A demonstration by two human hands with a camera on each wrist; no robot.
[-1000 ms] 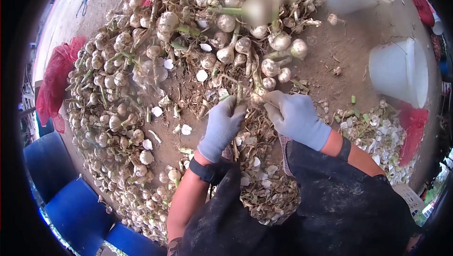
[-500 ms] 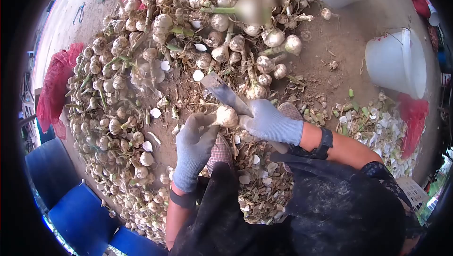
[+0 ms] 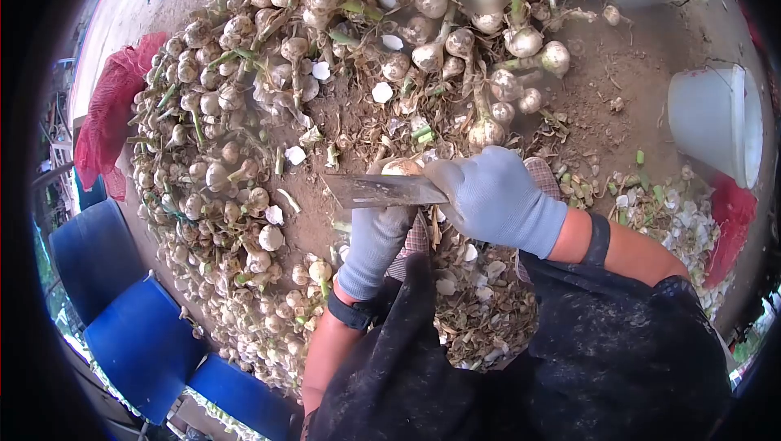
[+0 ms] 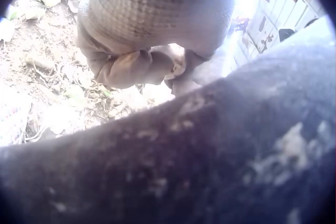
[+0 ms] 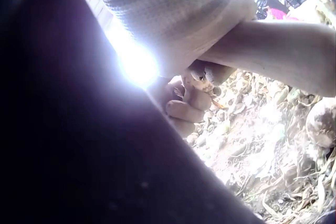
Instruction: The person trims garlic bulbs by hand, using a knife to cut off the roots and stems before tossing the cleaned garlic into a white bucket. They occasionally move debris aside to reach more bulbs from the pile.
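Bare brown ground [image 3: 606, 128] spread beneath everything, and a broad heap of garlic [image 3: 216, 176], stalks attached to many of the heads, covered it ahead of the person and down the left side. A dark, dust-marked garment [image 3: 618, 351] covered the person's lap. Blue barrels [image 3: 142, 351] sat at the lower left, a white bucket [image 3: 704, 120] was at the right, and a red mesh bag [image 3: 114, 107] lay by the heap's left edge. Dry peelings [image 3: 488, 311] were strewn between the person's feet. The gloved right hand [image 3: 506, 203] gripped a flat-bladed knife [image 3: 378, 191], its fingers curled in tightly so that the handle was hidden. Just beside it, the gloved left hand [image 3: 376, 242] had its fingers bent closely round a bulb [image 3: 403, 167]. The blade pointed left and passed across that hand in the head view; whether it touched the bulb could not be told. The bulb showed just beyond the blade, partly hidden by it. Pale flakes [image 3: 382, 93] dotted the ground near the heap
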